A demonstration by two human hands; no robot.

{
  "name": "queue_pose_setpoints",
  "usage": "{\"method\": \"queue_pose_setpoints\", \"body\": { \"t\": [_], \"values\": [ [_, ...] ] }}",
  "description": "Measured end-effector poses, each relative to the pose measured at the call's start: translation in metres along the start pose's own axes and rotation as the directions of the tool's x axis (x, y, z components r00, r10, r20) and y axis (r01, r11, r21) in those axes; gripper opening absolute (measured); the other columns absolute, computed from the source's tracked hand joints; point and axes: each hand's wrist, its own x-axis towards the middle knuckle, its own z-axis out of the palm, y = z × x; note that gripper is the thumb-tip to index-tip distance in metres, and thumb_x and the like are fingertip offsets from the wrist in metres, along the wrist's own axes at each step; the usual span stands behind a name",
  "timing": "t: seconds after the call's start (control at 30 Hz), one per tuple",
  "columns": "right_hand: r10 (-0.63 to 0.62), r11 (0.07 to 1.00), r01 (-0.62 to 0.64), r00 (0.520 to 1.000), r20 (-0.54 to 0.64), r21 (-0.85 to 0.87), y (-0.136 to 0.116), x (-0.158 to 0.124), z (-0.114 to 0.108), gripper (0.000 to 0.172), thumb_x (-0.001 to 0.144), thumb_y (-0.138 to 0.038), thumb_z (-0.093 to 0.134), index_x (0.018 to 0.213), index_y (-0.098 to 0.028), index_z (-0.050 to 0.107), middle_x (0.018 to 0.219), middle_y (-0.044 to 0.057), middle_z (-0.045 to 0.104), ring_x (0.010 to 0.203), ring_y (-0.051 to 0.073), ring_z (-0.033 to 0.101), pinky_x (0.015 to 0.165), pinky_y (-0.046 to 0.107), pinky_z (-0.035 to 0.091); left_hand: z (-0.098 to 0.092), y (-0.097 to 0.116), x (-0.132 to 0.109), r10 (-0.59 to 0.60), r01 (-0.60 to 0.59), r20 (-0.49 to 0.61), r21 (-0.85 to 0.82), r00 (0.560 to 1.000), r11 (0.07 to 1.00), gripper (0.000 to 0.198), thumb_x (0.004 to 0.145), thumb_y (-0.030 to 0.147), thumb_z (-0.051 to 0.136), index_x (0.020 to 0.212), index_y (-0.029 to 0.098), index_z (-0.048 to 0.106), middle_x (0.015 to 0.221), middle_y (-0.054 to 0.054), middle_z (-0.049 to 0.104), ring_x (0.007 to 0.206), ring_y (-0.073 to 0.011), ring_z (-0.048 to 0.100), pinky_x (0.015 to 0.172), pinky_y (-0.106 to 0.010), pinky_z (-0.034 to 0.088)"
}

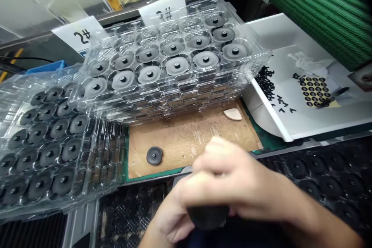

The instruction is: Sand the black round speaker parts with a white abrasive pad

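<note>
Thirteen dark discs, each with a small central stud, sit in the top tray [186,79] of a clear plastic stack along the far side of the tabletop [269,141]: six in the nearest row, six in the next, and one in the third row at its right end. A second stack of clear trays [83,162], past the tabletop's left end, shows about seventeen more, some cut off by the view. One loose disc [154,155] lies on the cardboard sheet [174,135], close to the tabletop's near edge. One pale wedge [232,114] rests toward the sheet's far right corner. Two white paper signs [80,35] stand behind the first stack.

To the right, a white bin [305,126] holds one sheet of round black labels [315,92] and a heap of black clips [266,81] too crowded to count.

Two hands meet just in front of the tabletop's near edge, around its middle. The right hand [229,174], blurred, is curled over the left hand [174,213]; both are closed around one dark piece [208,217], which shows beneath the fingers, mostly covered.
</note>
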Motion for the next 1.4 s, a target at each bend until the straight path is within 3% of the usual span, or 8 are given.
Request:
{"method": "queue_pose_setpoints", "body": {
  "t": [0.2, 0.37, 0.53, 0.73, 0.87, 1.03, 1.23, 1.4],
  "values": [
    [0.56, 0.82, -0.568, 0.821, -0.108, -0.064, 0.05, -0.033, 0.042, 0.029, 0.092, -0.022, 0.041, 0.113, -0.017, 0.062, 0.095, 0.008, 0.066, 0.088, 0.019, 0.06, 0.078, 0.033, 0.046, -0.006, 0.009, -0.012, 0.072, -0.04, 0.18, -0.174, 0.981, 0.984, 0.045, 0.063, 0.029, 0.079, 0.106, 0.022, 0.067, 0.1, -0.007, 0.072, 0.087, -0.0249, 0.07, 0.065, -0.025, 0.058],
    [0.598, 0.801, -0.598, 0.801, 0.013, 0.004, 0.061, -0.068, 0.102, 0.024, 0.086, -0.018, 0.049, 0.102, -0.019, 0.067, 0.096, 0.005, 0.072, 0.087, 0.019, 0.067, 0.075, 0.031, 0.053, -0.009, 0.016, -0.019, 0.096, -0.081, 0.099, -0.146, 0.99, 0.986, 0.044, 0.057, 0.037, 0.08, 0.095, 0.018, 0.071, 0.099, -0.007, 0.07, 0.086, -0.0243, 0.069, 0.068, -0.026, 0.057],
    [0.647, 0.756, -0.654, 0.738, -0.192, 0.031, 0.036, -0.055, 0.075, 0.026, 0.091, -0.022, 0.043, 0.11, -0.019, 0.061, 0.106, 0.007, 0.069, 0.095, 0.02, 0.064, 0.076, 0.032, 0.05, -0.017, 0.015, -0.02, 0.154, -0.145, 0.066, -0.127, 0.986, 0.981, 0.051, 0.056, 0.037, 0.081, 0.103, 0.02, 0.068, 0.106, -0.006, 0.069, 0.09, -0.0244, 0.068, 0.076, -0.026, 0.053],
    [0.096, 0.985, -0.133, 0.953, -0.287, -0.113, -0.007, -0.005, 0.034, 0.025, 0.093, -0.018, 0.046, 0.11, -0.027, 0.062, 0.094, 0.0, 0.072, 0.073, 0.014, 0.061, 0.069, 0.031, 0.038, -0.029, 0.004, -0.015, 0.337, -0.339, -0.04, -0.08, 0.941, 0.937, 0.039, 0.072, 0.034, 0.071, 0.108, 0.021, 0.067, 0.11, -0.007, 0.07, 0.103, -0.0205, 0.063, 0.087, -0.024, 0.049],
    [0.357, 0.918, -0.39, 0.892, -0.276, -0.073, 0.002, 0.004, 0.044, 0.021, 0.092, -0.016, 0.049, 0.103, -0.022, 0.066, 0.087, 0.001, 0.071, 0.078, 0.014, 0.062, 0.072, 0.03, 0.037, -0.036, 0.002, -0.015, 0.35, -0.357, -0.078, -0.096, 0.933, 0.929, 0.048, 0.067, 0.033, 0.075, 0.112, 0.025, 0.065, 0.117, -0.007, 0.066, 0.099, -0.0206, 0.064, 0.085, -0.026, 0.05],
    [0.415, 0.91, -0.406, 0.892, -0.18, 0.087, 0.027, 0.003, 0.066, 0.025, 0.092, -0.022, 0.045, 0.107, -0.026, 0.065, 0.1, 0.001, 0.071, 0.087, 0.015, 0.063, 0.079, 0.03, 0.042, -0.041, 0.002, -0.013, 0.373, -0.39, -0.129, -0.145, 0.919, 0.909, 0.051, 0.067, 0.032, 0.075, 0.115, 0.022, 0.063, 0.111, -0.008, 0.069, 0.101, -0.0205, 0.063, 0.086, -0.027, 0.05],
    [0.653, 0.755, -0.653, 0.742, -0.151, 0.054, 0.083, -0.035, 0.105, 0.024, 0.088, -0.027, 0.048, 0.096, -0.021, 0.07, 0.092, 0.005, 0.072, 0.085, 0.02, 0.066, 0.077, 0.034, 0.049, -0.053, 0.008, -0.01, 0.358, -0.408, -0.241, -0.209, 0.902, 0.889, 0.056, 0.075, 0.036, 0.067, 0.127, 0.022, 0.053, 0.123, -0.012, 0.063, 0.109, -0.0256, 0.06, 0.097, -0.036, 0.045],
    [0.684, 0.73, -0.67, 0.711, -0.165, 0.138, 0.077, -0.047, 0.116, 0.023, 0.086, -0.026, 0.05, 0.091, -0.019, 0.072, 0.087, 0.006, 0.074, 0.082, 0.021, 0.068, 0.072, 0.034, 0.053, -0.056, 0.011, -0.008, 0.374, -0.428, -0.252, -0.213, 0.892, 0.878, 0.065, 0.069, 0.039, 0.071, 0.128, 0.024, 0.051, 0.114, -0.01, 0.068, 0.106, -0.0248, 0.062, 0.091, -0.031, 0.05]
  ]
}}
